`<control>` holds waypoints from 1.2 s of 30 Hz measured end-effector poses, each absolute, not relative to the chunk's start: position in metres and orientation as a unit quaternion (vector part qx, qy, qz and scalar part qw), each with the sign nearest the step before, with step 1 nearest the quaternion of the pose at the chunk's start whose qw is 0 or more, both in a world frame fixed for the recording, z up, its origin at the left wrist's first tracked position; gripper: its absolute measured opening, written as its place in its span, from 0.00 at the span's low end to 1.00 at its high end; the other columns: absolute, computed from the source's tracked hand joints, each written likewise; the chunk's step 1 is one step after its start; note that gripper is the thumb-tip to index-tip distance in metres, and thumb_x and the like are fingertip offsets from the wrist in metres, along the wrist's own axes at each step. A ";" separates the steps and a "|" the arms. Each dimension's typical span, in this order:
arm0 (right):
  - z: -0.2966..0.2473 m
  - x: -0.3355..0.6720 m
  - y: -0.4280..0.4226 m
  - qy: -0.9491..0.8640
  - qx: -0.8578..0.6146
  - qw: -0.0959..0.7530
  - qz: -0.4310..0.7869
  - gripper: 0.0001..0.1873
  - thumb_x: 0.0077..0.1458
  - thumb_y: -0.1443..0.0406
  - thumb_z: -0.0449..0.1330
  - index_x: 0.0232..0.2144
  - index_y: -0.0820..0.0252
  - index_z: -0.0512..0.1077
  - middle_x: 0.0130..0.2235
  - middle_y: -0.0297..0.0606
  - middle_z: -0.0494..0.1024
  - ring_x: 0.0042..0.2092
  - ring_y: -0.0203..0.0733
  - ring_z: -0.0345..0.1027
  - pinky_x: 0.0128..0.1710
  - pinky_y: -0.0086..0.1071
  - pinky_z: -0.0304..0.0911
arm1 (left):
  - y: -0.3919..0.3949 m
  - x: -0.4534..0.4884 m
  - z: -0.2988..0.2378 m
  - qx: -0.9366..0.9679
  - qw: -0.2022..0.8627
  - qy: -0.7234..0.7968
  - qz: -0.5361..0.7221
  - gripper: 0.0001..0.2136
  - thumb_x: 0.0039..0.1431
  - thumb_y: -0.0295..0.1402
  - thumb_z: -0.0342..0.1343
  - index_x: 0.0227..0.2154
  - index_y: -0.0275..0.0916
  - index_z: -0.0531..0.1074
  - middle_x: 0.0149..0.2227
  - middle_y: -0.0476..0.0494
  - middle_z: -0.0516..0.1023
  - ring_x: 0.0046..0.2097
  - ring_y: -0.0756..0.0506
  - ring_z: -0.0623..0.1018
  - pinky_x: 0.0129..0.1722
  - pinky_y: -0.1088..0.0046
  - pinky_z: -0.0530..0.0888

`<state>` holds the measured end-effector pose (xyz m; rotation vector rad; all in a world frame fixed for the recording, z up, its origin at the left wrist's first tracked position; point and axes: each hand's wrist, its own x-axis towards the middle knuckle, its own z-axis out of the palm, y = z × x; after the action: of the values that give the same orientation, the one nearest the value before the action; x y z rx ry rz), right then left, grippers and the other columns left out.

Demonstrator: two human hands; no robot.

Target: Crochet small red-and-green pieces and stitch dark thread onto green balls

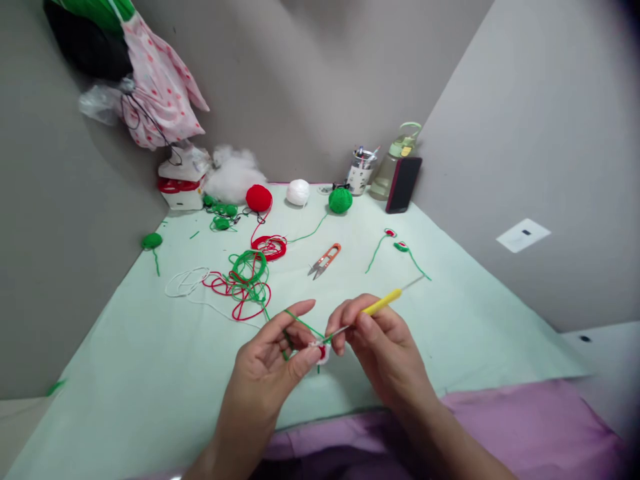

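Note:
My left hand (273,350) pinches a small red and white crochet piece (321,351) between thumb and fingers, with green yarn (300,323) looped over its raised index finger. My right hand (377,340) grips a yellow-handled crochet hook (383,303), whose metal tip points left into the piece. The green strand runs back to a tangle of red and green yarn (245,280) on the pale green table cover (450,320).
Orange thread snips (325,260) lie mid-table. Red (259,197), white (298,192) and green (340,200) yarn balls sit at the back, beside stuffing, a pen cup (361,171), a bottle (395,163) and a phone (403,185). Two small finished pieces (395,240) lie right. Grey walls enclose the table.

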<state>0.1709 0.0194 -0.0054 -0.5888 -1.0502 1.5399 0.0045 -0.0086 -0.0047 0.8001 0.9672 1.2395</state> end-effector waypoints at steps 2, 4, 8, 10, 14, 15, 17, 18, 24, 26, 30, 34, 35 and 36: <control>-0.004 0.172 0.019 -0.457 -0.248 0.560 0.645 0.09 0.67 0.60 0.61 0.36 0.56 0.78 0.36 0.35 0.80 0.32 0.32 0.72 0.36 0.27 0.68 | -0.008 0.004 -0.005 0.350 0.646 0.416 0.536 0.18 0.56 0.32 0.69 0.50 0.48 0.80 0.32 0.52 0.76 0.35 0.53 0.76 0.38 0.81 0.75; -0.005 0.175 0.018 -0.492 -0.258 0.561 0.613 0.10 0.68 0.60 0.59 0.37 0.56 0.77 0.36 0.36 0.80 0.34 0.35 0.72 0.37 0.29 0.68 | -0.008 0.003 -0.006 0.354 0.648 0.415 0.532 0.18 0.57 0.33 0.68 0.51 0.48 0.79 0.32 0.51 0.76 0.35 0.53 0.76 0.37 0.81 0.74; -0.003 0.180 0.013 -0.595 -0.287 0.551 0.510 0.10 0.70 0.63 0.55 0.40 0.55 0.76 0.38 0.37 0.78 0.37 0.38 0.71 0.41 0.34 0.68 | -0.009 0.004 -0.007 0.362 0.633 0.426 0.536 0.18 0.57 0.33 0.67 0.52 0.46 0.79 0.32 0.51 0.75 0.35 0.52 0.75 0.38 0.80 0.74; -0.001 0.181 0.011 -0.641 -0.292 0.541 0.460 0.10 0.71 0.66 0.53 0.42 0.55 0.75 0.38 0.37 0.78 0.38 0.38 0.71 0.41 0.34 0.68 | -0.009 0.005 -0.006 0.366 0.619 0.438 0.540 0.18 0.56 0.33 0.68 0.51 0.44 0.79 0.32 0.51 0.75 0.35 0.51 0.75 0.39 0.79 0.75; 0.000 0.183 0.006 -0.731 -0.282 0.517 0.345 0.11 0.69 0.71 0.53 0.45 0.56 0.75 0.40 0.40 0.79 0.42 0.40 0.73 0.42 0.34 0.68 | -0.007 0.007 -0.004 0.382 0.578 0.468 0.548 0.18 0.55 0.32 0.68 0.49 0.42 0.80 0.30 0.52 0.75 0.34 0.51 0.75 0.39 0.78 0.75; 0.000 0.184 0.005 -0.753 -0.278 0.506 0.317 0.12 0.68 0.72 0.53 0.47 0.56 0.74 0.42 0.42 0.79 0.43 0.41 0.73 0.43 0.34 0.69 | -0.006 0.008 -0.004 0.385 0.569 0.475 0.550 0.18 0.55 0.31 0.68 0.49 0.41 0.79 0.29 0.52 0.75 0.34 0.51 0.75 0.39 0.78 0.75; -0.002 0.185 0.003 -0.782 -0.273 0.489 0.274 0.13 0.67 0.72 0.54 0.49 0.56 0.74 0.44 0.44 0.79 0.44 0.41 0.74 0.42 0.33 0.70 | -0.006 0.009 -0.003 0.389 0.555 0.481 0.556 0.17 0.54 0.30 0.67 0.49 0.41 0.79 0.28 0.52 0.75 0.33 0.51 0.76 0.38 0.78 0.75; -0.003 0.185 0.003 -0.790 -0.268 0.486 0.261 0.14 0.67 0.72 0.54 0.49 0.55 0.74 0.45 0.44 0.79 0.44 0.42 0.74 0.41 0.33 0.71 | -0.006 0.009 -0.003 0.390 0.548 0.482 0.562 0.17 0.54 0.30 0.67 0.48 0.41 0.79 0.28 0.52 0.75 0.33 0.51 0.76 0.38 0.78 0.75; -0.008 0.186 0.002 -0.803 -0.276 0.480 0.220 0.18 0.66 0.71 0.56 0.54 0.48 0.73 0.46 0.42 0.81 0.41 0.41 0.76 0.37 0.32 0.73 | -0.007 0.014 -0.004 0.395 0.529 0.481 0.577 0.18 0.53 0.29 0.67 0.48 0.41 0.80 0.28 0.52 0.76 0.33 0.51 0.77 0.38 0.78 0.76; -0.011 0.185 0.000 -0.809 -0.282 0.476 0.196 0.22 0.64 0.72 0.58 0.57 0.48 0.72 0.46 0.43 0.81 0.42 0.42 0.76 0.38 0.32 0.73 | -0.008 0.016 -0.004 0.387 0.535 0.480 0.578 0.19 0.52 0.30 0.68 0.48 0.41 0.79 0.28 0.51 0.76 0.33 0.51 0.77 0.38 0.79 0.76; -0.017 0.181 -0.003 -0.790 -0.286 0.504 0.199 0.25 0.63 0.73 0.60 0.59 0.48 0.72 0.50 0.44 0.80 0.45 0.42 0.75 0.40 0.32 0.73 | -0.009 0.018 -0.003 0.367 0.551 0.466 0.588 0.20 0.51 0.30 0.69 0.48 0.42 0.79 0.28 0.52 0.75 0.33 0.51 0.77 0.37 0.80 0.76; -0.014 0.174 0.005 -0.729 -0.284 0.557 0.278 0.14 0.67 0.69 0.58 0.49 0.50 0.79 0.43 0.42 0.83 0.44 0.45 0.74 0.45 0.39 0.71 | -0.010 0.017 -0.006 0.320 0.613 0.415 0.591 0.22 0.51 0.28 0.71 0.50 0.46 0.79 0.28 0.54 0.74 0.34 0.53 0.76 0.37 0.83 0.75; -0.013 0.173 0.008 -0.707 -0.282 0.566 0.316 0.12 0.68 0.67 0.58 0.46 0.51 0.80 0.40 0.41 0.83 0.43 0.45 0.75 0.45 0.41 0.71 | -0.010 0.016 -0.007 0.309 0.633 0.400 0.586 0.24 0.50 0.28 0.72 0.51 0.47 0.79 0.29 0.54 0.73 0.34 0.53 0.75 0.37 0.83 0.74; -0.012 0.172 0.012 -0.682 -0.280 0.573 0.358 0.10 0.68 0.66 0.58 0.43 0.51 0.80 0.38 0.41 0.83 0.42 0.46 0.75 0.45 0.41 0.70 | -0.009 0.014 -0.008 0.300 0.654 0.385 0.578 0.26 0.49 0.27 0.73 0.52 0.49 0.78 0.29 0.54 0.73 0.34 0.54 0.75 0.37 0.83 0.74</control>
<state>0.1719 0.0117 -0.0121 -0.6568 -1.5976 0.8391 0.0140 -0.0090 -0.0080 0.6802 0.8720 1.3105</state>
